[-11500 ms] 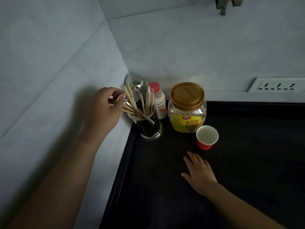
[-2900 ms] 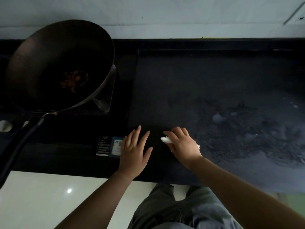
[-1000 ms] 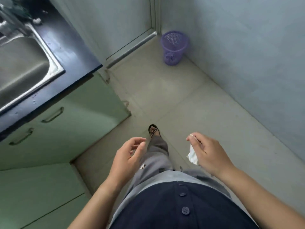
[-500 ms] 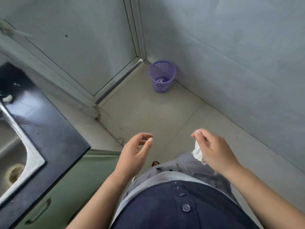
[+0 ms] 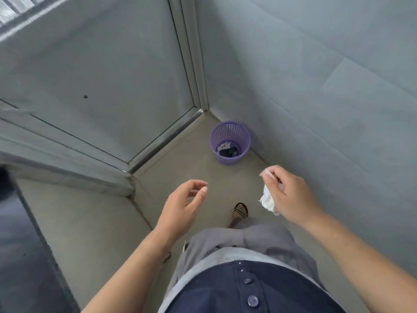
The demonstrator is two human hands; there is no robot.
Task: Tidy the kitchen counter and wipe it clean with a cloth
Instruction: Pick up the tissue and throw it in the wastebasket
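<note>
1. The right hand (image 5: 291, 195) pinches a crumpled white cloth (image 5: 267, 201) between thumb and fingers; the cloth hangs below the fingertips, in the air above the floor.
2. The left hand (image 5: 182, 206) holds nothing, its fingers loosely curled and apart from the thumb, level with the right hand and well apart from it.
3. A purple mesh wastebasket (image 5: 230, 142) stands on the beige floor (image 5: 180, 168) in the corner where the grey tiled wall (image 5: 316, 75) meets a sliding door frame (image 5: 191, 64). It holds a dark object and some white scraps.
4. The wastebasket is ahead of both hands, nearer the right one, and not touching either.
5. A foot in a black-and-tan patterned sandal (image 5: 241, 210) is on the floor between the two hands, below the basket in the view.
6. The dark edge of the kitchen counter (image 5: 20, 256) shows at the lower left, well apart from the cloth.
7. Grey trousers and a navy buttoned top fill the bottom of the view.
</note>
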